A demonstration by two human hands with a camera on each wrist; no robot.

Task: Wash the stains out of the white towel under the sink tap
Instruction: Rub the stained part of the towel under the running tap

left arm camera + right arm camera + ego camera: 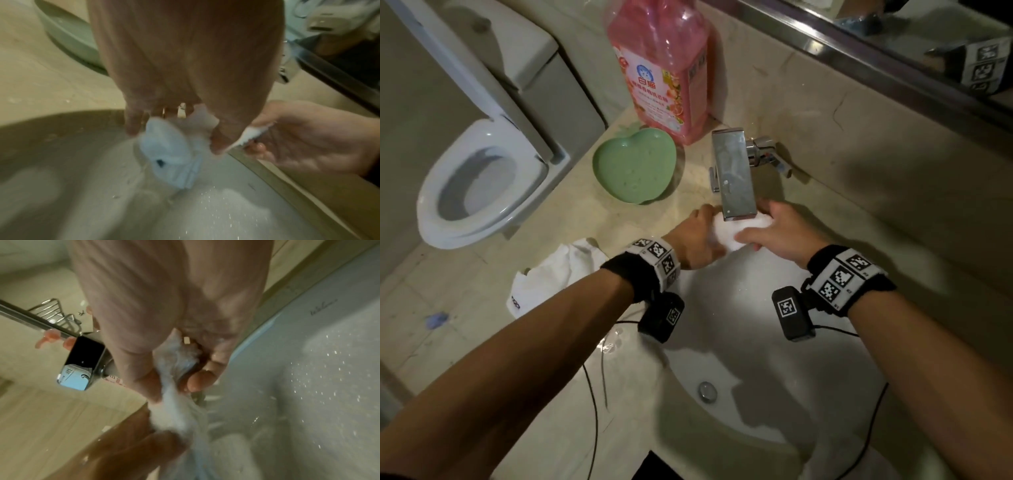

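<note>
A bunched white towel (pixel 739 230) sits just under the flat chrome tap spout (pixel 732 171), over the back of the white sink basin (pixel 756 394). My left hand (pixel 702 236) grips its left end and my right hand (pixel 780 229) grips its right end. In the left wrist view the wet towel (pixel 172 154) hangs below my fingers, with a small dark mark on it. My right hand (pixel 298 138) pinches a strip of it there. The right wrist view shows the soaked towel (pixel 176 399) squeezed between my right fingers (pixel 197 381) and my left hand (pixel 144 447).
A pink detergent bottle (pixel 664 68) and a green heart-shaped dish (pixel 633 168) stand on the beige counter left of the tap. Another white cloth (pixel 551 274) lies at the counter's left edge. A toilet (pixel 479 185) stands to the left. The drain plug (pixel 707 390) sits low in the basin.
</note>
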